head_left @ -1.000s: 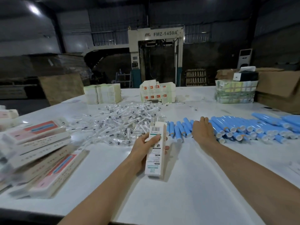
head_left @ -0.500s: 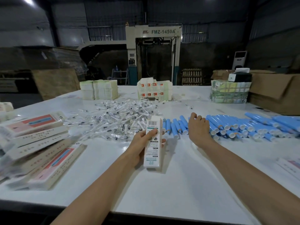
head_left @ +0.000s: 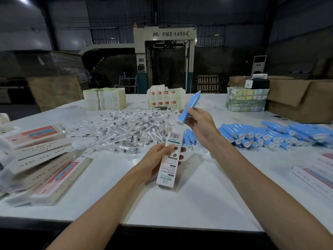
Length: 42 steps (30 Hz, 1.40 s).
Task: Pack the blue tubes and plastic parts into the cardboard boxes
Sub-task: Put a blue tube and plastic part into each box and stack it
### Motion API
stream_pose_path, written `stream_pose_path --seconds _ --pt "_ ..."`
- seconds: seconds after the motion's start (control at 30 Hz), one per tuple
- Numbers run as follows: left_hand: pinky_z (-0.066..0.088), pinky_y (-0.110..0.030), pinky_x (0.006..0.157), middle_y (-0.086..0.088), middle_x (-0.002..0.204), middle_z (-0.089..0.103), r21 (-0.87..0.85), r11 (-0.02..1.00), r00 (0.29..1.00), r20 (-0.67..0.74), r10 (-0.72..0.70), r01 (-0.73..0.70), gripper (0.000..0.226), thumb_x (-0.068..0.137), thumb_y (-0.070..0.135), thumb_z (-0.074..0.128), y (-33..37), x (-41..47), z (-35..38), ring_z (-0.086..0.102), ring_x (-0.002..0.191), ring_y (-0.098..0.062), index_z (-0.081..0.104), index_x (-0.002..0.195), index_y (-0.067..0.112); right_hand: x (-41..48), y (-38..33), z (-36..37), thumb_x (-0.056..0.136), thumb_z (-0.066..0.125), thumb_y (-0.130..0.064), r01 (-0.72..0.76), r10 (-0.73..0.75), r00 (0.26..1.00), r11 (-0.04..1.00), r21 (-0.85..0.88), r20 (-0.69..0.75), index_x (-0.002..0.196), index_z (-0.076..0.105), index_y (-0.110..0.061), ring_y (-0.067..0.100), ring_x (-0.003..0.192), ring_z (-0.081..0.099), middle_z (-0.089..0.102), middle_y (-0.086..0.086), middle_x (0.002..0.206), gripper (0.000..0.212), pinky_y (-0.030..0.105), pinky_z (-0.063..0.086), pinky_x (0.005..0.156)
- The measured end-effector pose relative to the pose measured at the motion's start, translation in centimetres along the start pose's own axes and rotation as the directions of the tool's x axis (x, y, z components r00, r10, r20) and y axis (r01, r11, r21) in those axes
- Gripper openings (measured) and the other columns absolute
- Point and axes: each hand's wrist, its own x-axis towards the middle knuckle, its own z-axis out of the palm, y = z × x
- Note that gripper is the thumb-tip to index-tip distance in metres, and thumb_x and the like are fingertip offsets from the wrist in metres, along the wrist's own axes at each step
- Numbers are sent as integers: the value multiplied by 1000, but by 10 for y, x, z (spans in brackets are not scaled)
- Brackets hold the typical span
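Dim warehouse hall, big white surface (head_left: 189, 199) in front of the person. Right hand (head_left: 200, 123) is raised over the surface, fingers and thumb curled round one blue tube (head_left: 190, 107). The tube is tilted, with its pointed tip up and away and its white-capped end down-left, near the top of the box. Left hand (head_left: 158, 159) grips a narrow white cardboard box (head_left: 170, 159) round its middle, barcode end away from the person; whether that end is open cannot be told.

Just behind the box a few loose blue tubes (head_left: 189, 139) lie on the surface. To the right is a long pile of blue tubes (head_left: 270, 134), white caps mostly facing the person. Left of centre is a heap of clear plastic parts (head_left: 122, 132) in small wrappers, spread wide.

At the left edge, filled printed boxes (head_left: 41, 159) lie stacked and overlapping, pink and blue on the faces. At the right edge lie flat printed sheets (head_left: 315, 174), blurred.

At the far side of the surface:
- stacks of flat pale cartons (head_left: 104, 99)
- a stack with red marks (head_left: 164, 98)
- a wrapped bundle (head_left: 246, 101)

Beside the bundle are large brown cardboard cases (head_left: 297, 100), with a small black and white box (head_left: 256, 82) on top. Behind stands a machine (head_left: 165, 51) marked FMZ-1450A.
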Motion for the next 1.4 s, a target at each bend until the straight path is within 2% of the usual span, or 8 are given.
stream_pose_path --seconds 0.2,0.4,0.6,0.73,1.0,1.13,1.27,1.4 --pt "63 -52 97 -20 133 74 41 998 998 -4 57 -57 44 99 26 73 2 -1 -5 73 109 -37 66 137 6 3 4 9 97 71 -8 -16 -1 998 964 -267 -65 131 50 3 27 98 76 73 17 113 41 30 64 74" --pt "62 -56 97 -20 130 74 56 997 998 -27 61 -60 37 97 31 78 2 -3 -8 73 109 -38 74 131 17 8 -6 -8 92 75 -9 61 -24 997 818 -571 71 154 8 -50 19 83 76 52 10 134 100 28 61 63" --pt "65 -44 89 -15 133 75 58 997 998 30 47 -49 39 102 32 72 -1 -2 -7 75 115 -34 68 137 15 2 -9 -12 88 79 -20 90 94 973 686 -722 210 136 37 -43 14 86 70 64 13 115 68 23 55 65" --pt "64 -44 89 -17 132 74 32 999 999 17 37 -37 36 104 29 70 -3 1 -9 75 114 -35 68 136 13 -11 17 -8 103 63 -29 127 124 961 597 -792 248 104 65 -25 6 97 58 50 4 122 5 10 47 65" --pt "65 -34 65 -19 112 80 -35 995 971 -221 86 -96 33 97 28 76 11 -5 -20 80 84 -25 74 126 10 -17 55 -4 108 52 -17 199 -212 974 631 -750 80 126 63 -17 -9 93 57 59 -3 119 20 6 46 68" --pt "61 -27 59 -19 101 79 -168 969 950 -286 128 -182 47 88 31 81 23 -10 -36 76 71 -22 73 124 3 -11 86 29 103 57 -2 219 -81 975 466 -857 205 117 66 -2 20 95 63 71 12 106 16 30 50 83" --pt "65 -30 68 -21 119 75 -430 869 968 -168 187 -242 60 84 31 78 27 -11 -48 75 81 -23 68 134 -1 -10 118 68 103 50 -5 281 42 938 484 -828 343 95 58 -27 0 64 63 63 -13 77 25 17 55 63" --pt "66 -32 71 -23 131 73 -433 867 969 -108 221 -246 64 76 33 90 25 -10 -55 76 84 -23 75 133 7 -12 135 92 104 50 4 262 138 913 520 -813 383 96 37 -41 -6 83 62 57 -26 86 48 21 53 86"
